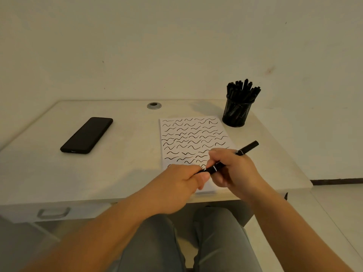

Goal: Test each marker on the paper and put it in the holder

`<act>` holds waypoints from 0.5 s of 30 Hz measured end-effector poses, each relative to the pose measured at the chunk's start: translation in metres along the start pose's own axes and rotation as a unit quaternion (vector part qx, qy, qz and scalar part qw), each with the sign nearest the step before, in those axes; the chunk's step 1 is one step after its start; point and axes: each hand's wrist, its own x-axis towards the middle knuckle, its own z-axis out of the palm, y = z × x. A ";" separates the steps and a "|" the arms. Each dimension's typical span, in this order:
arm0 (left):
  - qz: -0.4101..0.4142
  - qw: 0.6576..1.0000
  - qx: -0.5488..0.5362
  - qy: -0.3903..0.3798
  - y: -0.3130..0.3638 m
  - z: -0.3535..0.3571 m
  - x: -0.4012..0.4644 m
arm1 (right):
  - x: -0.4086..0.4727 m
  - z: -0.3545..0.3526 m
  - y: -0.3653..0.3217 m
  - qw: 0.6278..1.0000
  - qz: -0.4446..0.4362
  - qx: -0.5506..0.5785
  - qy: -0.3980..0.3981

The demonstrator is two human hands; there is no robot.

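Now the marker (231,159) slants from near-left to far-right above the paper (188,138); left hand (182,183) pinches its near end, right hand (231,169) grips its middle.

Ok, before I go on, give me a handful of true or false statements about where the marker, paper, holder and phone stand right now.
1. Both hands grip one marker over the paper. True: the left hand holds its near end, the right hand its middle.
2. The holder is empty. False: it is packed with black markers.
3. The paper is blank. False: rows of black wavy strokes cover it.
4. The phone lies on the desk left of the paper. True.
5. The holder stands on the paper. False: it stands on the desk, just beyond the paper's far right corner.
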 end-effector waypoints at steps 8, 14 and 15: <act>-0.107 0.983 -0.027 0.148 -0.040 -0.020 0.004 | 0.011 -0.073 0.007 0.981 -0.040 -0.098 0.165; -0.039 0.986 0.083 0.142 -0.048 0.011 0.024 | 0.012 -0.038 0.049 0.962 -0.086 -0.239 0.104; -0.039 0.986 0.074 0.147 -0.050 0.013 0.024 | 0.012 -0.038 0.051 0.952 -0.093 -0.262 0.127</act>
